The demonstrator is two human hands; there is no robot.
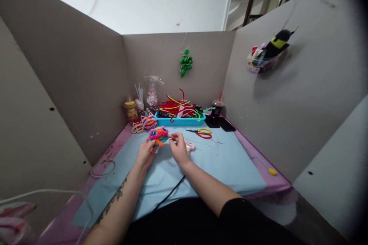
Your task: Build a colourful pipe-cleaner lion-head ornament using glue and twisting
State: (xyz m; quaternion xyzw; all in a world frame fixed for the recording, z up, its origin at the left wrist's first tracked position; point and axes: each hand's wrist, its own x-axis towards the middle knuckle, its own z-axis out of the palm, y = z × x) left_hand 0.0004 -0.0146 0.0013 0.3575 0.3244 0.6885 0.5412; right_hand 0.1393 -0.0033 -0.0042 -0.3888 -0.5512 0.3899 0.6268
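My left hand (pixel 146 152) is closed around the lower left side of a colourful pipe-cleaner animal head (pixel 158 134). It has pink fuzzy loops, a blue eye, a teal underside and an orange strip hanging down. At its right edge, my right hand (pixel 178 148) has thumb and forefinger drawn together in a pinch; whatever sits between the fingertips is too small to make out. Partly hidden behind the right hand lies a pale pink glue gun (pixel 190 146). Farther back on the blue cloth are scissors (pixel 202 133) with red and yellow handles.
A blue tray (pixel 181 121) of pipe cleaners stands at the back. Left of it sit two similar animal heads (pixel 149 121) and a brown cup (pixel 131 111). A drink cup (pixel 217 108) and dark flat pads (pixel 226 124) are at back right. Grey partitions (pixel 178 57) enclose the table.
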